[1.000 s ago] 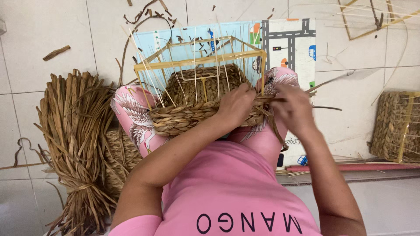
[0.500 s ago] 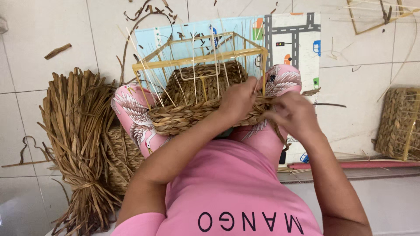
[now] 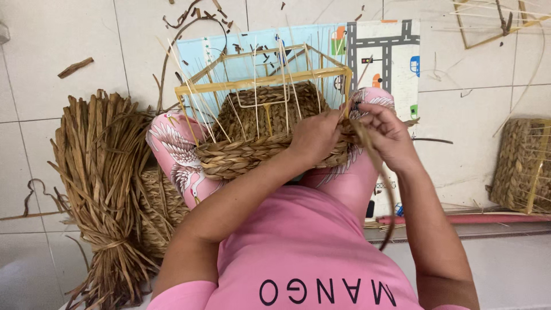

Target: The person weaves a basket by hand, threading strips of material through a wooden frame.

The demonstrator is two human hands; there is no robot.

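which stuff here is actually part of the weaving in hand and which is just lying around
In hand: half-woven basket on its stick frame, fibre strand, left hand, right hand.
Lying about: straw bundle, finished basket, play mat, floor scraps.

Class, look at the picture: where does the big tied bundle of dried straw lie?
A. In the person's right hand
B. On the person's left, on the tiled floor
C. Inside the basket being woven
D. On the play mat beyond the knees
B: the tied bundle of dried straw lies on the tiled floor, left of the half-woven basket.
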